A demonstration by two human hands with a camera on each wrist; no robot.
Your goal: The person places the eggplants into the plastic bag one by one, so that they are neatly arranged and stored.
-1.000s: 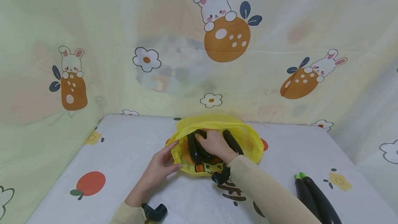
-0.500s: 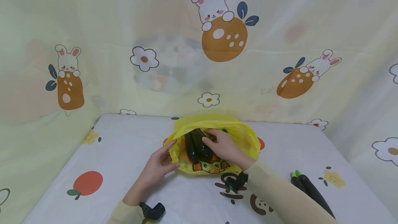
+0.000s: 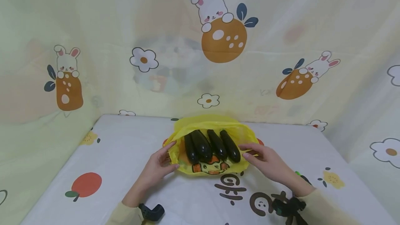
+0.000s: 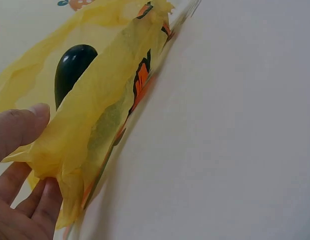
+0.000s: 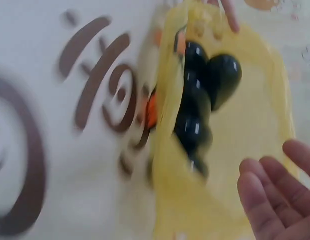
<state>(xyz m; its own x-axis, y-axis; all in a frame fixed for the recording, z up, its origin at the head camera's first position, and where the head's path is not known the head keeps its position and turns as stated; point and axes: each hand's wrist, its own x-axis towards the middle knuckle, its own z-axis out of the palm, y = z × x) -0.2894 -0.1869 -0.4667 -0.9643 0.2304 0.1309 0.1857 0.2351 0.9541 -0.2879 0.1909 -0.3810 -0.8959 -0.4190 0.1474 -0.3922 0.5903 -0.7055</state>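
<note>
A yellow plastic bag [image 3: 215,119] lies with its mouth towards me, and several dark eggplants [image 3: 201,146] rest side by side inside it. At the left edge of the mouth, my left hand [image 3: 156,167] holds the bag's rim between thumb and fingers; the left wrist view shows the thumb [image 4: 24,125] inside and the fingers outside. My right hand [image 3: 265,160] is at the right side of the mouth, fingers loosely extended and holding nothing. In the right wrist view its fingers [image 5: 267,192] hover beside the yellow film; whether they touch it, I cannot tell.
Green stem ends of more eggplants [image 3: 303,176] show behind the right wrist; the sleeve hides most of them. The table [image 3: 125,148] has a white printed cloth, and a curtain with rabbit prints [image 3: 175,20] closes off the back and sides.
My right hand has come out of the bag, letting go of the eggplants, and moved right to the bag's edge. The eggplants now lie spread in a row. My left hand stays put.
</note>
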